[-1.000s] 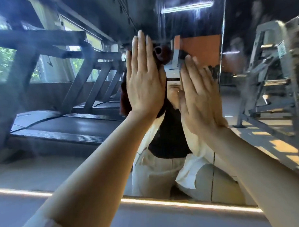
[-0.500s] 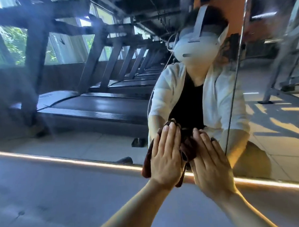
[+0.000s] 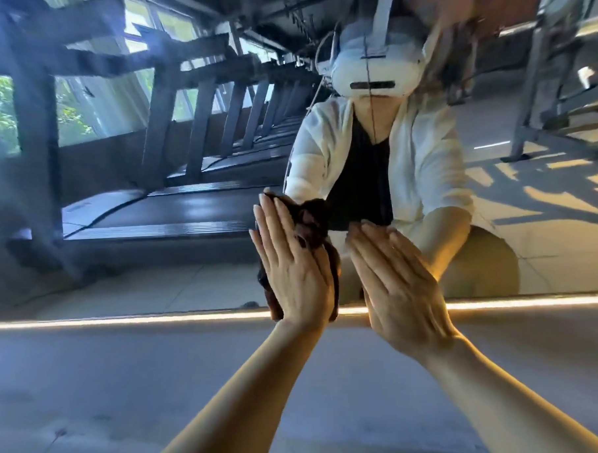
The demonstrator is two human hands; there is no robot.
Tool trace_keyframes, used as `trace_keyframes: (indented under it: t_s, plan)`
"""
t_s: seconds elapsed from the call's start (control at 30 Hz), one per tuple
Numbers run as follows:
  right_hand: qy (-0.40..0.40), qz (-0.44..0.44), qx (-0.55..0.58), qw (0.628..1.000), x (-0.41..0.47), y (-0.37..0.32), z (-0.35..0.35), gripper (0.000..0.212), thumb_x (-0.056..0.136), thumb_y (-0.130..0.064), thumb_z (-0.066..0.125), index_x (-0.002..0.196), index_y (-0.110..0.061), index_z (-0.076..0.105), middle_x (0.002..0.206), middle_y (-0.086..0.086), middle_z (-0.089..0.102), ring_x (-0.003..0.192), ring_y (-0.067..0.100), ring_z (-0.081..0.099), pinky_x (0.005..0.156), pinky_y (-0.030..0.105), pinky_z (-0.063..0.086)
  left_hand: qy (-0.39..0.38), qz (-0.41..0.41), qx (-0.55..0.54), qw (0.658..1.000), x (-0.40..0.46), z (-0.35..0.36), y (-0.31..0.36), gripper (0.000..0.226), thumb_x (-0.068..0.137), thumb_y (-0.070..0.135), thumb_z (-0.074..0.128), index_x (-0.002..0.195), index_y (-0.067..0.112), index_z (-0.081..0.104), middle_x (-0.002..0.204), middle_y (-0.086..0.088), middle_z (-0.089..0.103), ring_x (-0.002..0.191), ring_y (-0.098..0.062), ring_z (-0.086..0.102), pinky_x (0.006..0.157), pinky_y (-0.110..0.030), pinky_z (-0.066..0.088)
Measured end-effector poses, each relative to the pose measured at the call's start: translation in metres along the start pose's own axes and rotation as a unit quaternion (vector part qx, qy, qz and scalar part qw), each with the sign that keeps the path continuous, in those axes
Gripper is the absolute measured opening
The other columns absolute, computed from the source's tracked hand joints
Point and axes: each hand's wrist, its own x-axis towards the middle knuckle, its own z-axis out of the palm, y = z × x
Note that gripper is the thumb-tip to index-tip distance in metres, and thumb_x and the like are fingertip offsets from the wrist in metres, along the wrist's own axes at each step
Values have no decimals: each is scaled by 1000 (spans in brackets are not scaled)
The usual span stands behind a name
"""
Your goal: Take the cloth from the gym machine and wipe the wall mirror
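A dark reddish-brown cloth lies bunched against the wall mirror, low down near its bottom edge. My left hand presses flat on the cloth with straight fingers. My right hand lies flat on the glass just to the right, fingers straight; whether it touches the cloth I cannot tell. Most of the cloth is hidden behind my left hand.
A lit strip runs along the mirror's bottom edge, with grey floor below it. The mirror reflects a row of treadmills on the left, a grey gym machine on the right and a person in a white jacket.
Both hands have wiped from high on the mirror down to its bottom edge with the cloth. Over the last half second they have drawn slightly apart.
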Motion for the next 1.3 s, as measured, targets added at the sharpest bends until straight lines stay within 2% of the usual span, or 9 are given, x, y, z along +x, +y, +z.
trace_keyframes:
  t_s: [0.13, 0.33, 0.4, 0.5, 0.6, 0.7, 0.9, 1.03, 1.3]
  plan:
    - [35, 33, 20, 999, -6, 16, -4, 50, 102, -7, 24, 150, 1, 39, 156, 16, 41, 146, 28, 38, 120, 42, 30, -46, 68, 19, 996, -42, 15, 19, 75, 96, 14, 45, 158, 6, 2, 165, -13, 1, 154, -19, -6, 125, -37, -2]
    - [34, 37, 57, 997, -12, 19, -6, 49, 104, -8, 20, 148, 3, 40, 155, 18, 41, 146, 30, 38, 122, 40, 28, -115, 150, 44, 981, -93, 13, 9, 82, 94, 13, 47, 158, 10, -4, 167, -3, -9, 154, -20, 1, 125, -39, 6]
    - [44, 44, 91, 994, -10, 20, -7, 48, 102, -5, 27, 146, 4, 43, 153, 19, 43, 146, 31, 39, 121, 41, 30, -98, 155, 56, 981, -65, 12, 14, 81, 96, 14, 47, 159, 10, -4, 168, -5, -7, 154, -18, -1, 125, -37, 3]
    - [65, 66, 132, 987, -5, 21, -15, 47, 97, -1, 42, 143, 6, 46, 151, 22, 44, 146, 33, 37, 120, 45, 31, -61, 134, 51, 988, 3, 7, 33, 60, 106, 27, 33, 157, 4, 11, 162, -16, 16, 153, -12, -6, 125, -35, 2]
    - [84, 70, 136, 985, 11, 26, -26, 47, 97, -2, 45, 143, 7, 47, 152, 23, 44, 146, 33, 37, 118, 48, 34, -23, 158, 45, 986, 79, 2, 52, 60, 101, 25, 39, 152, -3, 24, 159, -22, 28, 153, -19, 4, 125, -36, 5]
    - [112, 71, 129, 983, 41, 36, -30, 45, 101, -6, 43, 144, 5, 46, 151, 22, 45, 145, 34, 40, 117, 48, 37, 2, 157, 54, 986, 106, 2, 64, 60, 100, 24, 39, 151, -4, 27, 159, -21, 29, 150, -26, 15, 125, -35, 5]
    - [120, 75, 158, 977, 109, 55, -33, 40, 101, -1, 42, 139, 8, 48, 151, 21, 46, 145, 30, 39, 115, 51, 38, -5, 205, 71, 976, 94, 0, 48, 58, 102, 27, 39, 152, 2, 23, 159, -12, 21, 153, -14, 4, 125, -34, 8]
    - [136, 18, 96, 986, 168, 70, -49, 36, 106, -4, 33, 131, 13, 52, 146, 26, 49, 142, 35, 42, 116, 50, 37, 23, 242, 73, 967, 160, -18, 55, 57, 102, 29, 41, 151, 1, 30, 159, -13, 26, 150, -24, 22, 125, -36, 10]
    - [221, 22, -13, 975, 281, 62, -70, 42, 95, 0, 53, 135, 11, 51, 144, 31, 49, 139, 41, 39, 121, 40, 23, 64, 270, 51, 959, 305, -52, 62, 56, 103, 27, 40, 151, -2, 34, 159, -17, 31, 149, -26, 26, 124, -41, 17]
